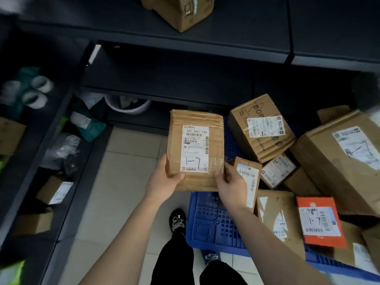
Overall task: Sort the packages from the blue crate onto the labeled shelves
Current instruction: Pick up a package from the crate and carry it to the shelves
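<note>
Both hands hold one flat cardboard package [195, 149] up above the blue crate [213, 223]: left hand [164, 177] wrapped on its lower-left corner, right hand [230, 184] pinching the lower-right. Risk: low corner grips could let it tip forward. Creased, taped; white label hand-marked "1-7".

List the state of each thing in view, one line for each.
flat package, held in the air, label up
left hand, grips its lower left edge
right hand, grips its lower right corner
blue crate, on the floor, piled with packages
orange package, lying on the pile, label up
shelf box, resting on the upper shelf
</note>
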Demonstrator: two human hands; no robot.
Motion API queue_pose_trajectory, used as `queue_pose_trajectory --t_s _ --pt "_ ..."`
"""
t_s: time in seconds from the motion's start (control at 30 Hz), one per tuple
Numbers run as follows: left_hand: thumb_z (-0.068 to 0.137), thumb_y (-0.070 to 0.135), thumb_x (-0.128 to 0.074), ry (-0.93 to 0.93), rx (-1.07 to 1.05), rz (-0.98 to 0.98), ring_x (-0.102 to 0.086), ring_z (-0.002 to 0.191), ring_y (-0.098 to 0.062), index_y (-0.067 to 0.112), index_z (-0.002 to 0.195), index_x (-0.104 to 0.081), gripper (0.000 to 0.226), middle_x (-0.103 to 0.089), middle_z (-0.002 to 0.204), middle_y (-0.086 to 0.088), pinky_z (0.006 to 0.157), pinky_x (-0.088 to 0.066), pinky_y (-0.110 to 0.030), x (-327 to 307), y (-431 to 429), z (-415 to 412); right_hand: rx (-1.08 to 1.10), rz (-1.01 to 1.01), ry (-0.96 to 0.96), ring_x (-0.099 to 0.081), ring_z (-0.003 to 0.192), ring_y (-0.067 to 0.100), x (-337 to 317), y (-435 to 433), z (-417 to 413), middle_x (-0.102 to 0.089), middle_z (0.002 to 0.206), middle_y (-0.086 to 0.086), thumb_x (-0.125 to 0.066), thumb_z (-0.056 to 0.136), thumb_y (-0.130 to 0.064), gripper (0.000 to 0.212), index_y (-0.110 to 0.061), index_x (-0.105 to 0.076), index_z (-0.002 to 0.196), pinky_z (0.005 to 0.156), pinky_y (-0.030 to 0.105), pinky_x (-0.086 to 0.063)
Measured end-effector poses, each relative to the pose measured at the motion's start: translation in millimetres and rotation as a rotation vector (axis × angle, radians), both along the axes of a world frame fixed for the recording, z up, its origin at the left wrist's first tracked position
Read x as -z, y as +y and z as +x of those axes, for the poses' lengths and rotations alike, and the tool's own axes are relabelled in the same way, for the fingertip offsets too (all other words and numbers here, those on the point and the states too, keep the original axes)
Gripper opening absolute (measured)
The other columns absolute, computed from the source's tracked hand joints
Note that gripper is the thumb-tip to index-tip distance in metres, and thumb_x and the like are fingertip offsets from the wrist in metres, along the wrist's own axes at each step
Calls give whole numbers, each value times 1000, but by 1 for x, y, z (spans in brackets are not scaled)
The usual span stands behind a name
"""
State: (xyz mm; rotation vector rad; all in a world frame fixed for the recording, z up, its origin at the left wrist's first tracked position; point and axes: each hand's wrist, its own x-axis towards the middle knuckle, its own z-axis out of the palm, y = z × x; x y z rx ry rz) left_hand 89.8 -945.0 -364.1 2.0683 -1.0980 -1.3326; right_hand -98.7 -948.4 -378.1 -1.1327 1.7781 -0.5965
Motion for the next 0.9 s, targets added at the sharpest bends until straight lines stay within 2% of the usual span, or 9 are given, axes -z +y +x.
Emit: queue_pose_trajectory --t_s 0.1,0.3,0.4,0.5,0.6,0.67,0.73,0.83,0.9 --pt "87 17 -70 49 -156 -79 -48 117 -3 25 150 -28 76 -50 127 17 100 -38 -23 -27 31 -1 -100 -99 -46 -53 102 3 -25 7 4 -59 111 -15 -57 96 -26 40 -28 -54 136 90 22 -44" --pt "85 17 -71 77 -473 -275 -50 123 -5 32 150 -29 78 -51 136 17 110 -38 -34 -75 103 13 -293 -303 -121 -44 111 -1 -83 33 36 -49 120 -15 -57 96 -28 45 -21 -50 140 98 20 -36" --pt "86 19 -71 60 -616 -359 -51 124 -4 33 150 -27 79 -52 138 15 110 -38 -34 -97 144 27 -422 -391 -146 -49 116 6 -110 53 61 -55 125 -8 -57 96 -29 46 -20 -50 140 100 27 -40" --pt "87 18 -70 32 -771 -421 -47 125 -3 31 152 -23 81 -46 142 16 111 -35 -29 -124 188 41 -536 -448 -199 -51 116 9 -132 77 92 -56 120 -10 -59 95 -29 44 -20 -53 138 98 27 -41" --pt "87 15 -70 10 -927 -492 -46 126 -3 29 152 -24 80 -45 142 15 112 -33 -30 -150 236 56 -648 -492 -260 -55 115 14 -150 109 128 -60 120 -5 -61 93 -25 44 -17 -56 136 101 36 -45" --pt "87 13 -69 -25 -1016 -528 -49 123 -3 29 151 -26 78 -49 138 16 111 -36 -31 -165 269 66 -715 -495 -299 -58 110 16 -161 134 153 -58 111 -7 -62 93 -25 44 -18 -56 135 98 39 -47" --pt "88 13 -68 -62 -1096 -553 -52 118 -3 31 150 -28 75 -53 130 18 109 -39 -34 -178 305 77 -786 -494 -336 -58 109 16 -171 162 178 -57 110 -8 -62 92 -27 44 -18 -56 135 96 38 -48" --pt "88 18 -68 -122 -1208 -544 -50 118 -5 31 152 -26 78 -49 136 16 108 -40 -37 -194 364 95 -903 -508 -397 -58 108 14 -184 210 215 -59 112 -7 -63 92 -27 44 -19 -57 134 94 34 -48" --pt "87 21 -70 -169 -1277 -545 -49 117 -4 32 151 -24 79 -46 132 21 107 -42 -40 -202 406 107 -988 -522 -417 -57 107 13 -192 245 240 -61 117 -3 -62 92 -28 44 -20 -57 135 91 28 -46"
